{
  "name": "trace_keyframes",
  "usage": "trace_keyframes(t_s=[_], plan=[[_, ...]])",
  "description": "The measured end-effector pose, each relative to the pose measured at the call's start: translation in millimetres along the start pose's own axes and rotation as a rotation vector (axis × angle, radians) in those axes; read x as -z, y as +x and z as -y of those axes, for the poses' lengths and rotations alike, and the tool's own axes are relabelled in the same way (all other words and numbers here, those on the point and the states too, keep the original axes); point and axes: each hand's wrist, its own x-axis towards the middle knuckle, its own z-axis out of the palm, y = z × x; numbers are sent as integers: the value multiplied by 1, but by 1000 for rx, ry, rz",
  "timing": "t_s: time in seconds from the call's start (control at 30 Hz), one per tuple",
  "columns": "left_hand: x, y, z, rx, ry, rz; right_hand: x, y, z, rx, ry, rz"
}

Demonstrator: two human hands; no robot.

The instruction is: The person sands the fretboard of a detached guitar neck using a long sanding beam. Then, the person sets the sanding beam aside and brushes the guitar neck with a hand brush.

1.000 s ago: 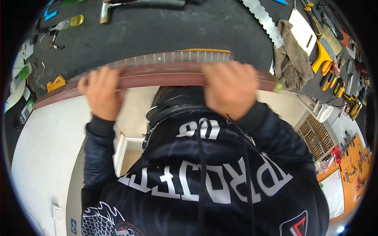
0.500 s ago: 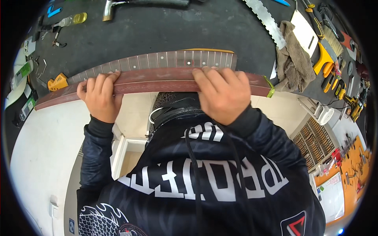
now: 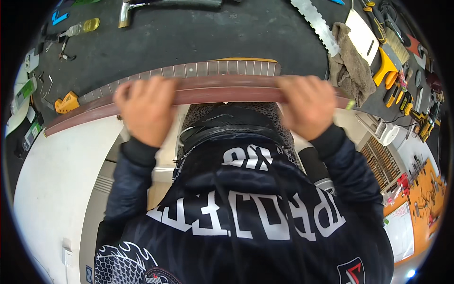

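A long reddish-brown bar (image 3: 222,90), which looks like a sanding beam, lies crosswise along the near edge of the bench. A guitar neck (image 3: 213,69) runs beside and partly beneath it, its dark fretboard crossed by metal frets; a tan headstock (image 3: 67,102) shows at the left. My left hand (image 3: 147,111) grips the bar left of its middle, fingers curled over the far side. Toward the bar's right end my right hand (image 3: 308,106) holds it the same way. Both hands are smeared by motion. How the bar's underside meets the frets is hidden.
Beyond the neck lies a hammer (image 3: 124,15) on the dark bench top (image 3: 189,40). To the right are a notched metal straightedge (image 3: 318,26), a brown cloth (image 3: 352,71) and several hand tools. A small bottle of yellow liquid (image 3: 87,26) lies far left.
Both hands have shifted to the right along with the bar, whose right end now reaches farther right. My hands look more blurred than before.
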Motion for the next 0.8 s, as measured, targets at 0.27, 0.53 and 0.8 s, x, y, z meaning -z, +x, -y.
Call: trace_keyframes(t_s=[0.27,0.53,0.8], plan=[[4,-9,56,24,-29,75,-22,38,44,-48,47,-81],[6,43,-41,-11,-98,82,20,-16,-40,-71,14,15],[9,16,28,26,-47,102,0,29,0,-40,68,-6]])
